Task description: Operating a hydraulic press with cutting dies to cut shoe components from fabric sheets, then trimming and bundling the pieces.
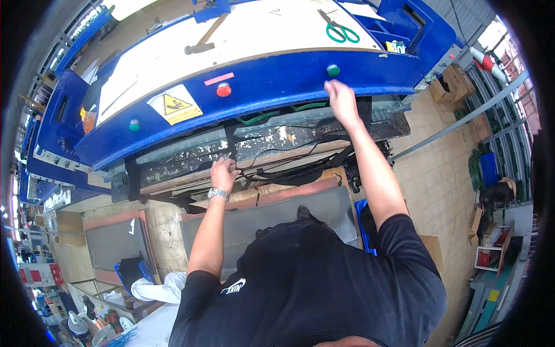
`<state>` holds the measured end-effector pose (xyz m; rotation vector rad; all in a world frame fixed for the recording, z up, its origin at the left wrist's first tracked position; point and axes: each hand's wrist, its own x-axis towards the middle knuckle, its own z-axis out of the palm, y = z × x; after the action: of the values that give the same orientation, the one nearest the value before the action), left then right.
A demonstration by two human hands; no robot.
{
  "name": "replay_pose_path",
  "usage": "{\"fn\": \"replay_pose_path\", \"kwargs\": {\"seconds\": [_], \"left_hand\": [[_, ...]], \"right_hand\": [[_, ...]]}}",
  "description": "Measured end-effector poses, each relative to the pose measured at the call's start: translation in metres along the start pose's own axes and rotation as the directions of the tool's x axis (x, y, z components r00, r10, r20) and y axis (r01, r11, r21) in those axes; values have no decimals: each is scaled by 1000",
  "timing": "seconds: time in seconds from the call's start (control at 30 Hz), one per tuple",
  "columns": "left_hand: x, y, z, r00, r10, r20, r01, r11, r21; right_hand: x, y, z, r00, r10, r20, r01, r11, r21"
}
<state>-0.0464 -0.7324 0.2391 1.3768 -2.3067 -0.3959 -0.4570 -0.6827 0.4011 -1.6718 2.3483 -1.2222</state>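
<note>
The blue panel [277, 81] bears 1 green button [134, 125], a yellow warning sign [175, 104] and a red button [224, 89]. Below the last, the left hand [223, 173] is curled by the dark bed [191, 164]'s front edge; whether it pinches anything, I cannot tell. Farther right, the right hand [342, 103], partly curled, its grip unclear, is just below a 2nd green button [333, 70].

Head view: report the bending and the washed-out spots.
In the head view, the blue machine front bows in an arc and darkness rings the picture; also in the head view, the white board looks nearly blown out, and glare whitens the far upper right.
</note>
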Motion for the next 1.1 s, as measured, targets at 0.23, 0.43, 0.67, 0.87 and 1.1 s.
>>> {"fn": "replay_pose_path", "kwargs": {"seconds": [0.23,0.43,0.67,0.87,1.1], "left_hand": [[4,-6,0,999,-14,31,13,999,32],[2,8,-7,1000,1,18,-1,1000,-1],[7,6,-2,998,-53,22,53,998,23],[11,12,0,1000,-31,-3,31,998,50],[14,17,-20,973,-126,193,109,989,97]], "right_hand": [[-4,14,9,988,-53,148,40,995,89],[-128,64,46,908,-35,416,130,971,-200],[-132,53,50,883,-19,469,213,906,-366],[-134,69,69,902,47,429,123,925,-361],[-128,64,83,908,120,402,28,939,-342]]}}
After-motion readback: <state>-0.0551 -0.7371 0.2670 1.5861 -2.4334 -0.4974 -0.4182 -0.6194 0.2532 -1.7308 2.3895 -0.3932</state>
